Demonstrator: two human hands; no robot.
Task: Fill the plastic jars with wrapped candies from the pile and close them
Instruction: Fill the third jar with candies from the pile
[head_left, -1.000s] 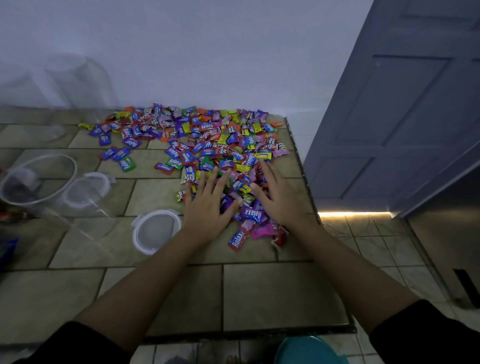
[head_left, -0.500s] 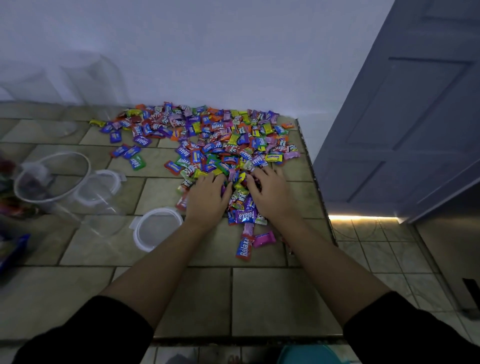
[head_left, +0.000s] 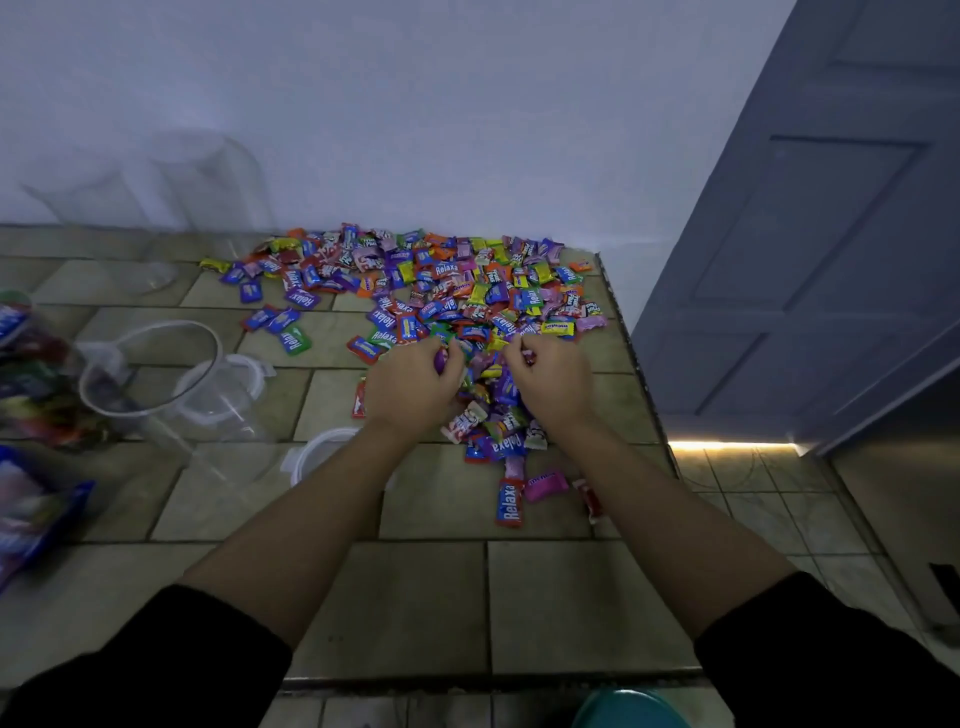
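Clutched wrapped candies in the curled left hand (head_left: 410, 387) and right hand (head_left: 553, 384) at the near edge of the pile (head_left: 457, 291) on the tiled counter (head_left: 571, 597), with most apparently left undone: clear jar (head_left: 150, 369) at left seemingly empty, lid (head_left: 317, 452) off.

"Relaxa" on wrapped candies (head_left: 509, 501) (several colours).

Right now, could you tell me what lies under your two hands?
Wrapped candies from the pile: the left hand and right hand each grip some. The hands cover how many.
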